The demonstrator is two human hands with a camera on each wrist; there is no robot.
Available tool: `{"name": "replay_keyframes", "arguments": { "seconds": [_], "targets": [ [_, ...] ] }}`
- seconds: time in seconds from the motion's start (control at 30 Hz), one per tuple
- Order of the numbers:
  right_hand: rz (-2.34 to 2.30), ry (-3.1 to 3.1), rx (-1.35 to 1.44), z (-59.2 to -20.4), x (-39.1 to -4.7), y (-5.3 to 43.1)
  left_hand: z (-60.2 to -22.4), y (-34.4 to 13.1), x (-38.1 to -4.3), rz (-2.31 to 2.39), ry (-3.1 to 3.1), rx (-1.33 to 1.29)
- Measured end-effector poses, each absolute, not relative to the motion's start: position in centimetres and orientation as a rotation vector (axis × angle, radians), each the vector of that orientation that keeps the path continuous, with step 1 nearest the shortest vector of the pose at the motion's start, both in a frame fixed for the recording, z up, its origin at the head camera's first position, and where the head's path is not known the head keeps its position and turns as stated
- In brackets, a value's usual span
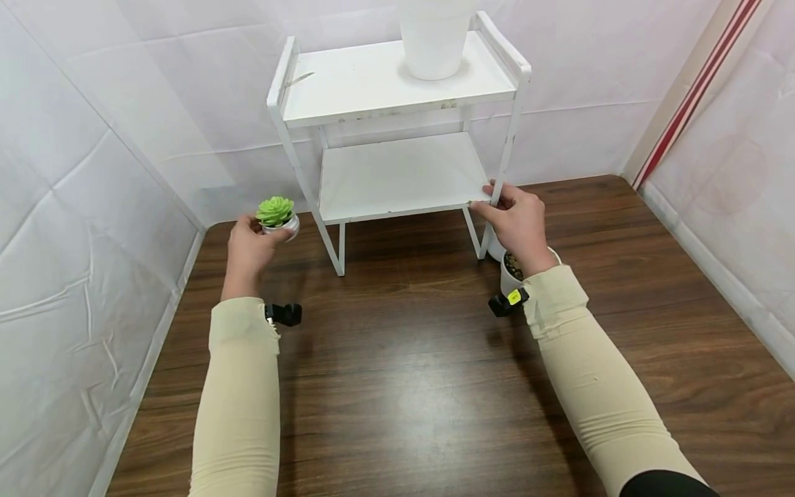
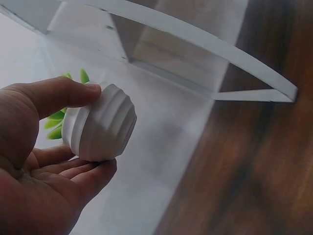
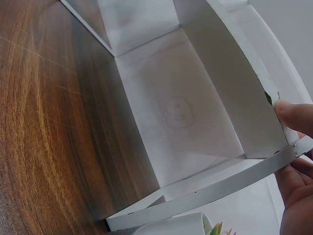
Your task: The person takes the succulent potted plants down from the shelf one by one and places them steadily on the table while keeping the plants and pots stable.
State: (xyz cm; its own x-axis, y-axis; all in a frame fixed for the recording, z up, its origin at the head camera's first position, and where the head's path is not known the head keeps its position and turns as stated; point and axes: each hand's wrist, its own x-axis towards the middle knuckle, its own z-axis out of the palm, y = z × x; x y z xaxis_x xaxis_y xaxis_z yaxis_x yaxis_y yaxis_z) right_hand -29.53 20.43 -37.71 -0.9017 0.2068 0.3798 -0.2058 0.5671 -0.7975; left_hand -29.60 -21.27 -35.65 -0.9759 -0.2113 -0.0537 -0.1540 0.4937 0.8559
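My left hand [image 1: 248,254] holds a small artificial succulent [image 1: 275,210] by its white pot, left of the white two-tier shelf rack [image 1: 404,176] and off the table. In the left wrist view the ribbed pot [image 2: 105,127] lies tilted between thumb and fingers, its green leaves partly hidden behind the thumb. At the rack's right front leg, my right hand [image 1: 523,222] grips the frame where it meets the lower board. The right wrist view has the thumb [image 3: 296,117] on the board's edge, with fingers around the leg [image 3: 215,193].
A large white pot [image 1: 435,41] stands on the upper board, and a thin sliver [image 1: 301,79] lies at its left end. Beside the rack's right leg, partly behind my right hand, is a white pot [image 1: 511,279] on the brown wooden table [image 1: 397,386]. White sheeting [image 1: 93,207] encloses the table.
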Motion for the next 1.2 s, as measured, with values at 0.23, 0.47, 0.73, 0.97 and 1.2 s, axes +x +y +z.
{"name": "replay_keyframes", "arguments": {
  "seconds": [0.23,0.47,0.73,0.97,1.2],
  "targets": [
    [1.274,-2.375,-0.006,-37.7,-29.6,20.4,-38.1,-21.2,-29.9,-1.525,-2.691,0.358],
    [1.28,-2.378,-0.013,-37.8,-29.5,20.5,-40.1,-20.8,-29.8,-1.498,-2.736,0.384],
    [1.281,-2.38,-0.014,-37.9,-29.5,20.5,-42.3,-20.6,-30.0,-1.502,-2.763,0.403],
    [1.286,-2.375,-0.005,-37.9,-29.5,20.4,-43.5,-20.1,-30.2,-1.498,-2.771,0.444],
    [1.286,-2.374,-0.009,-37.9,-29.6,20.5,-44.6,-20.1,-30.2,-1.474,-2.784,0.47]
  ]
}}
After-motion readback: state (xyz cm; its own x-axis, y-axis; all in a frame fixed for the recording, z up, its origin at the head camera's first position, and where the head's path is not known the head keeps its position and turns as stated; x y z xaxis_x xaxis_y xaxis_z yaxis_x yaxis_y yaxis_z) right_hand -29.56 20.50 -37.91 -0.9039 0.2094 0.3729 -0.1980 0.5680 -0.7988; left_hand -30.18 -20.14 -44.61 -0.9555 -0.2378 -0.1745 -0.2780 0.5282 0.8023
